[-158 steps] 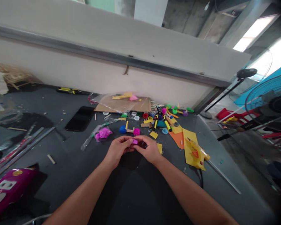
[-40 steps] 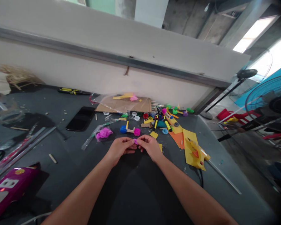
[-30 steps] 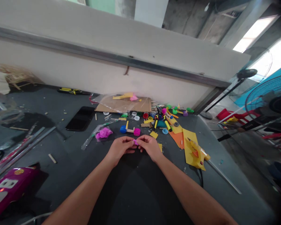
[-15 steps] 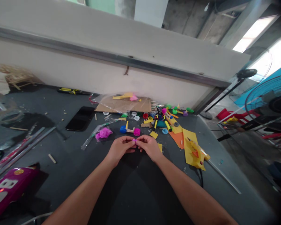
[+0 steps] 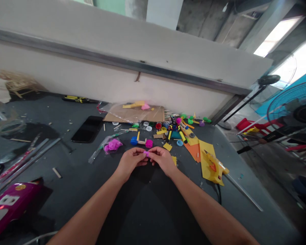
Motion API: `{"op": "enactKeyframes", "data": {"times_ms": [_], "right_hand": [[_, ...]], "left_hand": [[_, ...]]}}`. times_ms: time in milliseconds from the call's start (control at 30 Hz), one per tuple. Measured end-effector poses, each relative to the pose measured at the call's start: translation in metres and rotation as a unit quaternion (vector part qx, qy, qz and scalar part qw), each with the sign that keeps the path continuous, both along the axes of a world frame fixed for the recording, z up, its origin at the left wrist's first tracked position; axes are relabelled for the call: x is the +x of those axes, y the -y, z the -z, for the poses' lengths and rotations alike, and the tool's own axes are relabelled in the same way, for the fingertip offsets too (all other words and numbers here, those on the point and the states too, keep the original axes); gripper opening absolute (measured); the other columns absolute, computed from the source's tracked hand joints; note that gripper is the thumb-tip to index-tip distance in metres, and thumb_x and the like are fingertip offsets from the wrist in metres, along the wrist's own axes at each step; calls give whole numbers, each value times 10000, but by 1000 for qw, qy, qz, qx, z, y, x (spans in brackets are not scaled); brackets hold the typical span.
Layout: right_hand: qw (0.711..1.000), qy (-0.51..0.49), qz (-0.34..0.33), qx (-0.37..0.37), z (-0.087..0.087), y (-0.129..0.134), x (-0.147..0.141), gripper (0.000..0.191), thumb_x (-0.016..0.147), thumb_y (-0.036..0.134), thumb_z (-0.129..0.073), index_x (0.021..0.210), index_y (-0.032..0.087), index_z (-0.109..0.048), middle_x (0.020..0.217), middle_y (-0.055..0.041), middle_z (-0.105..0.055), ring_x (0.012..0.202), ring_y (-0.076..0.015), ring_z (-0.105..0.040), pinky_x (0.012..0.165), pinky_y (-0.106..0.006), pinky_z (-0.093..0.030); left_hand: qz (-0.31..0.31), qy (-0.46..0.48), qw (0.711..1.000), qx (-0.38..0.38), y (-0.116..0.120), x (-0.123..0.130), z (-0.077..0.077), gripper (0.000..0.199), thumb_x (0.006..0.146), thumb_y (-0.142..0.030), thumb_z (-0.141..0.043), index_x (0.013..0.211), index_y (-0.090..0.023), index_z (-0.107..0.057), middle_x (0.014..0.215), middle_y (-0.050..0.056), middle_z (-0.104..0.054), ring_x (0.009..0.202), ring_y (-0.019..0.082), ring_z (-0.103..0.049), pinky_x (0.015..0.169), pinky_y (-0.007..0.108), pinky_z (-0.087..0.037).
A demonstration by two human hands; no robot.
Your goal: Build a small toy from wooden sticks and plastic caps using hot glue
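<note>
A small lump of purple clay (image 5: 147, 154) is pinched between the fingertips of both hands. My left hand (image 5: 131, 160) holds it from the left, my right hand (image 5: 161, 159) from the right, and the fingers of both are closed. Just beyond them lies a small piece with a blue end and a magenta end (image 5: 142, 142). Left of my left hand, a lump of purple clay (image 5: 113, 145) rests in clear plastic. A yellow square (image 5: 167, 146) lies just past my right hand.
A black phone (image 5: 88, 129) lies left. Cardboard (image 5: 134, 114), bottle caps (image 5: 158, 126) and pliers (image 5: 183, 135) are farther back. To the right, a yellow glue gun (image 5: 213, 169) lies on yellow sheets. A purple device (image 5: 14, 204) occupies the near left, beside clear rods (image 5: 28, 165).
Slightly more of the purple clay shows between the fingertips. Both hands have otherwise hardly moved.
</note>
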State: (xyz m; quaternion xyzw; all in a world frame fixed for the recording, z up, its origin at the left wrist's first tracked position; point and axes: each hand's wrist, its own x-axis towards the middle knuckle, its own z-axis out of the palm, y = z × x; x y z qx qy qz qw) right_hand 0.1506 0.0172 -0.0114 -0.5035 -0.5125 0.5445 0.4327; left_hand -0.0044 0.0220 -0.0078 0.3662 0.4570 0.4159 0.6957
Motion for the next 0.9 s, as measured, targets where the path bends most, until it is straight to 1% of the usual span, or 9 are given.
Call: {"op": "enactKeyframes", "data": {"times_ms": [133, 233, 333, 467, 600, 633, 700, 800, 900], "right_hand": [[998, -4, -37, 42, 3, 1, 2, 328, 686, 283, -668, 998, 200, -614, 727, 15, -613, 567, -87, -543, 488, -195, -474], [995, 33, -68, 59, 5, 2, 4, 398, 699, 258, -661, 1093, 242, -601, 743, 23, -624, 528, -77, -530, 499, -208, -480], [992, 73, -74, 73, 4, 3, 6, 354, 713, 261, -657, 1067, 254, -631, 742, 18, -647, 540, -91, -550, 511, -218, -482], [985, 122, -56, 110, 0, 6, 5, 278, 754, 262, -622, 1030, 249, -653, 745, 7, -664, 584, -118, -584, 529, -230, -483], [963, 191, -26, 186, -5, 7, 4, 239, 757, 240, -628, 992, 258, -665, 872, -9, -680, 762, -149, -618, 700, -273, -491], [958, 204, -22, 201, -5, 8, 4, 245, 748, 233, -638, 991, 256, -664, 886, -10, -677, 781, -151, -616, 715, -275, -486], [954, 216, -20, 208, -6, 8, 4, 251, 741, 221, -642, 991, 245, -658, 867, -12, -673, 759, -145, -611, 685, -262, -482], [952, 225, -21, 207, -6, 8, 4, 203, 755, 208, -614, 954, 224, -652, 820, -13, -660, 711, -133, -598, 643, -245, -474], [939, 248, -10, 240, -6, 8, 4, 136, 761, 199, -594, 887, 212, -644, 807, -19, -629, 695, -130, -572, 636, -244, -466]], "left_hand": [[11, 17, 1000, -2, -1, -3, -1, 228, 660, -271, -729, 821, -133, -645, 750, 35, -659, 689, 126, -627, 682, 274, -549], [30, 12, 999, -2, 0, -3, -3, 249, 651, -297, -731, 829, -132, -672, 718, 27, -659, 647, 116, -611, 673, 267, -543], [48, -6, 999, 6, 1, -3, -3, 264, 653, -322, -724, 822, -122, -689, 710, 42, -670, 642, 126, -611, 669, 275, -540], [58, -23, 998, 20, 2, 0, -3, 270, 677, -342, -702, 825, -115, -695, 701, 48, -668, 662, 131, -610, 674, 271, -539], [44, -26, 998, 27, 3, 2, -4, 285, 661, -323, -719, 872, -132, -689, 757, 39, -676, 682, 123, -608, 670, 255, -539], [40, -21, 999, 25, 3, 2, -4, 284, 657, -314, -723, 872, -132, -689, 778, 42, -680, 688, 123, -610, 672, 254, -538], [35, -11, 999, 18, 3, 1, -5, 275, 655, -301, -724, 862, -122, -690, 786, 49, -684, 689, 124, -612, 679, 258, -538], [31, -12, 999, 11, 3, 2, -6, 291, 658, -291, -721, 883, -109, -691, 767, 53, -684, 682, 126, -613, 680, 267, -540], [26, -6, 1000, 14, 4, 2, -5, 338, 638, -286, -738, 928, -122, -683, 816, 50, -684, 722, 135, -621, 691, 274, -542]]}}
